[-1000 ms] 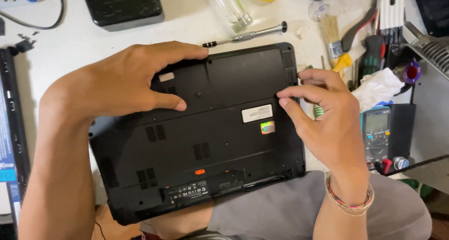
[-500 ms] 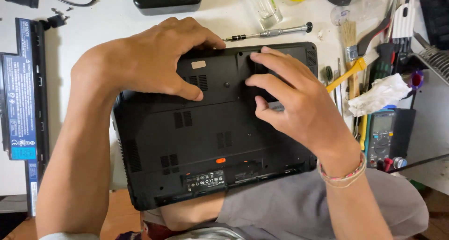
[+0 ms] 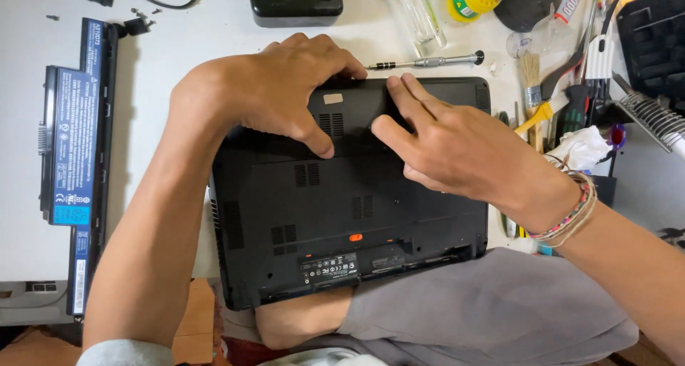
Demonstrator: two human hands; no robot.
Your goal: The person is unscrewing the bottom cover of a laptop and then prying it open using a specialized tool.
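Laptop upside down, base up, near edge overhanging table onto lap. Left hand flat on far-left of base, thumb pressed beside vent slots, fingers hooked over far edge; grasping nothing. Right hand flat on far panel, fingers spread, grasping nothing. Best done with even palm pressure, slide straight, no prying; left hand bracing base. Screwdriver just beyond far edge. Battery well left. Brush, tools cluttered right.

Bare white table lies at nine o'clock of the laptop; a screwdriver at twelve and tool clutter at three block.
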